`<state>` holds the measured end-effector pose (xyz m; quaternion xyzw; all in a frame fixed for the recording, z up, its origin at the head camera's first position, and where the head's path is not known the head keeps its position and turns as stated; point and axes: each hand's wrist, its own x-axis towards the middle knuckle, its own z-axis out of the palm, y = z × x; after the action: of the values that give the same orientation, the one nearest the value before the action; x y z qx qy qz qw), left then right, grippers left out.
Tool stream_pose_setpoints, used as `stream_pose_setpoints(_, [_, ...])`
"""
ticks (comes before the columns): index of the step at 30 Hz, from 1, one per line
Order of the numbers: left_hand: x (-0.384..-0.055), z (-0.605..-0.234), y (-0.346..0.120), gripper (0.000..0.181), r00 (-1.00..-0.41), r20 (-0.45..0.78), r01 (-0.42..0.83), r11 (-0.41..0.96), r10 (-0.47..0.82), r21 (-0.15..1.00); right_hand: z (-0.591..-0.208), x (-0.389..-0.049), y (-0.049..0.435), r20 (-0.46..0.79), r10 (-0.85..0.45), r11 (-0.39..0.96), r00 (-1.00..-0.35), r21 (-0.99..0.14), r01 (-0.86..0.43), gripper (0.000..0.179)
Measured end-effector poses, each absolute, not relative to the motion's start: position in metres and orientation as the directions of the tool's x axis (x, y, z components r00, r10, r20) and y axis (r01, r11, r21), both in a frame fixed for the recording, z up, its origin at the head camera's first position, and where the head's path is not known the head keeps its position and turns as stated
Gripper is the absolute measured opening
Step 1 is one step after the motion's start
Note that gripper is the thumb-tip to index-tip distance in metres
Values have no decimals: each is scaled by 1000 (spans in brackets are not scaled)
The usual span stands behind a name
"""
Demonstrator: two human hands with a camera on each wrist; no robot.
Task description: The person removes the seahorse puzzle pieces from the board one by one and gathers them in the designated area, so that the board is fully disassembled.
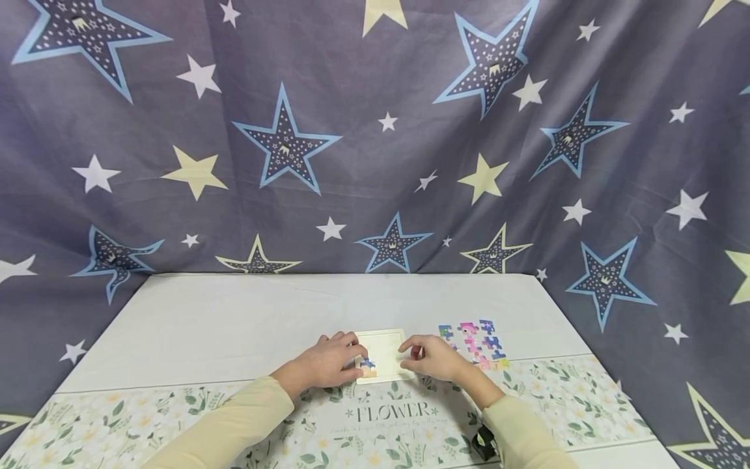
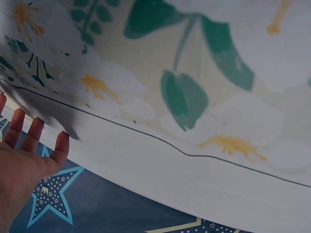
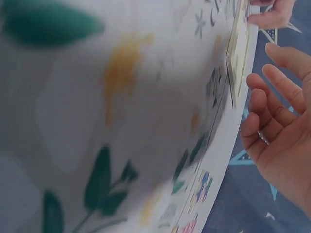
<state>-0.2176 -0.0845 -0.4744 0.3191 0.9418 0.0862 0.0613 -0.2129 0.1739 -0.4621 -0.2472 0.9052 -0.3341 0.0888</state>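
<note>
A shallow cream puzzle tray [image 1: 383, 357] lies on the table, with a blue and tan jigsaw piece [image 1: 368, 367] in its lower left corner. My left hand [image 1: 329, 360] rests at the tray's left side, fingertips over the rim and right beside that piece. In the left wrist view, the left fingers [image 2: 34, 133] are spread and slightly bent at the tray's edge. My right hand [image 1: 435, 357] hovers at the tray's right rim, thumb and forefinger apart. The right wrist view shows the right hand [image 3: 286, 107] loosely curled, with nothing held.
Several loose jigsaw pieces [image 1: 471, 342], pink, blue and yellow, lie to the right of the tray. A floral cloth band [image 1: 398, 423] lettered FLOWER crosses the white table [image 1: 222, 319]. A small black object [image 1: 484, 444] sits by the right wrist. A star-patterned curtain [image 1: 328, 58] hangs behind.
</note>
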Motion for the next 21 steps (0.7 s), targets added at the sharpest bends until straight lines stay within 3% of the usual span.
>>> stream_pose_setpoints(21, [-220, -477, -87, 33, -768, -44, 616, 756, 639, 219, -471, -210, 134, -10, -549, 636, -836, -653, -410, 23])
